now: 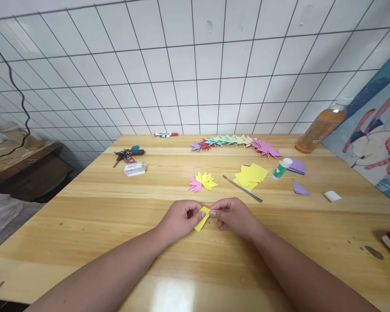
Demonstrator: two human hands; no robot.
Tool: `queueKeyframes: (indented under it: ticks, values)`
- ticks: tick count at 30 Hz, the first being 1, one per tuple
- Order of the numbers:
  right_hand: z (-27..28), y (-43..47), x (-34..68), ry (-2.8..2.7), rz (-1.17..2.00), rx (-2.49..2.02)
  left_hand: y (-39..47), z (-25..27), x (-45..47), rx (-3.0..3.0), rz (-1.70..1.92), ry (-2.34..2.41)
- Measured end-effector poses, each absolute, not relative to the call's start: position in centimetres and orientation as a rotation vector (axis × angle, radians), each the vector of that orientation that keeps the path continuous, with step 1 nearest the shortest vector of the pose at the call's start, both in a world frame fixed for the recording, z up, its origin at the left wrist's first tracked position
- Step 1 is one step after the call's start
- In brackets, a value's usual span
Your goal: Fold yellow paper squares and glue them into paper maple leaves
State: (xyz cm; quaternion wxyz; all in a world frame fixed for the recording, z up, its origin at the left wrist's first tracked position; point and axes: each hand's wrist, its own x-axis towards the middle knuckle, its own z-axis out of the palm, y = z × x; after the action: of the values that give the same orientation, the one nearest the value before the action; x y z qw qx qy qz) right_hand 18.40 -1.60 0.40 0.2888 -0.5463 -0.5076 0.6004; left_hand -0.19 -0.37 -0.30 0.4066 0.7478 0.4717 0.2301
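Note:
Between my two hands is a small folded piece of yellow paper (201, 220), held just above or on the wooden table. My left hand (183, 219) pinches its left side between thumb and fingers. On the upper right corner, the thumb and forefinger of my right hand (232, 216) grip the same paper. Beyond the hands lies a part-round folded paper piece (206, 180) with yellow and pink points. A thin metal craft blade or ruler-like strip (243, 188) rests to its right, beside loose yellow paper squares (254, 173).
Folded paper leaves (229, 140) in several colours line the back. To the right are a glue stick (282, 168), purple paper (297, 166), a purple triangle (300, 187), an eraser (332, 196) and a bottle (321, 125). Keys (128, 154), a small box (135, 169) and markers (165, 134) lie left.

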Motion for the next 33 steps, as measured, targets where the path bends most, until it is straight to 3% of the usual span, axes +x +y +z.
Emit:
queueKeyframes:
  ticks: [33]
  values:
    - [0.8,-1.9,18.2,-1.453,1.524,-1.478,-0.7,0.8,-0.1,2.047,0.606,1.22]
